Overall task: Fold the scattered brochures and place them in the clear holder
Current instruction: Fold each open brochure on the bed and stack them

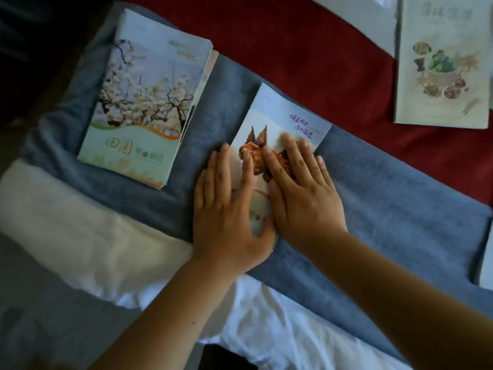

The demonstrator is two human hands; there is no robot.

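Both hands lie flat and open on one folded brochure (pixel 277 124) on the blue towel (pixel 386 198): left hand (pixel 226 212) at its left edge, right hand (pixel 304 198) on top, gripping nothing. The paper looks thin, light and easy to crease; better to pinch it at the folded edge. No clear holder is visible.

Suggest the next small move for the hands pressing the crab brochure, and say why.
Probably lift it onto the blossom stack. The left hand and right hand lie flat on the crab brochure, which looks already folded; no clear holder is in view.
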